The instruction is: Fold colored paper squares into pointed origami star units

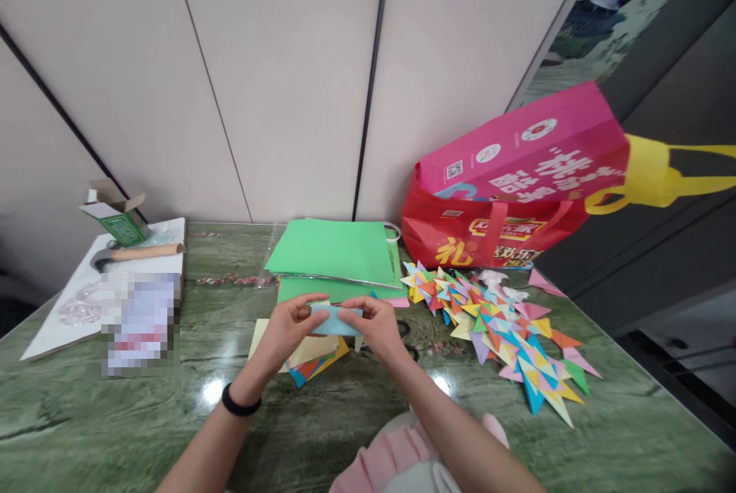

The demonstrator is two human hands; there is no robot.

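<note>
On the near side of the green paper stack (333,248), the left hand (294,326) and right hand (376,326) hold the blue paper (335,323), each grip pinching one end. Keep edges aligned; even thumb pressure should keep it flat.

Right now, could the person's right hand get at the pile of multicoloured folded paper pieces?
Probably yes: nothing tall stands between the right hand and the pile of multicoloured folded paper pieces. The hand grips a light blue paper rectangle, though, which it would likely have to leave to the left hand.
</note>
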